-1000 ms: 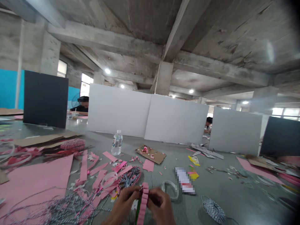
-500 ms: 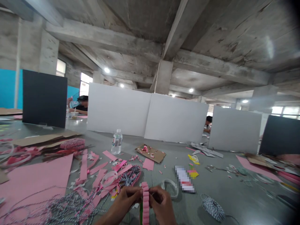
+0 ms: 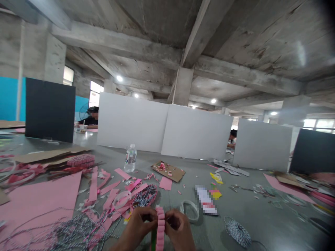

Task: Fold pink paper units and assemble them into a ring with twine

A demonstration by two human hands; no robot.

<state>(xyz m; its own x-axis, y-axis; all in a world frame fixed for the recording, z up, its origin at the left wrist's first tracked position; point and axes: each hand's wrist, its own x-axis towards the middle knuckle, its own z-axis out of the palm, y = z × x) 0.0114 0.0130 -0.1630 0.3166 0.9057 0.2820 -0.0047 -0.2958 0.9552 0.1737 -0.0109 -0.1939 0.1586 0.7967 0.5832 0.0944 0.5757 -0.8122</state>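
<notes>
1. Two bare hands meet low at the table's near side, a pink pleated strip (image 3: 160,228) held upright between them. The left hand (image 3: 140,225) pinches one edge between thumb and fingers; the right hand (image 3: 180,228) grips the opposite edge. The fingers cover part of both edges.

2. A green band (image 3: 153,240) shows beside the strip, under the left hand.

3. Just beyond the left hand lies an oval piece (image 3: 144,197) laced with black-and-white cord, crowding the workspace along with loose pink strips (image 3: 93,186) and a tangle of cord (image 3: 70,226).

4. Near the right hand, a white ring (image 3: 193,219) rests on the gray table (image 3: 209,240); past it lies a flat, pixelated object (image 3: 206,200). A bundle of cord (image 3: 237,233) sits farther right.

5. Straight ahead — a piece of cardboard (image 3: 179,176) strewn with pink scraps, and a clear bottle (image 3: 130,159) standing upright.

6. White panels (image 3: 133,122) form a barrier across the table, hiding much of what lies behind; a co-worker (image 3: 90,120) is partly visible in the gap beside a black panel (image 3: 49,109).
</notes>
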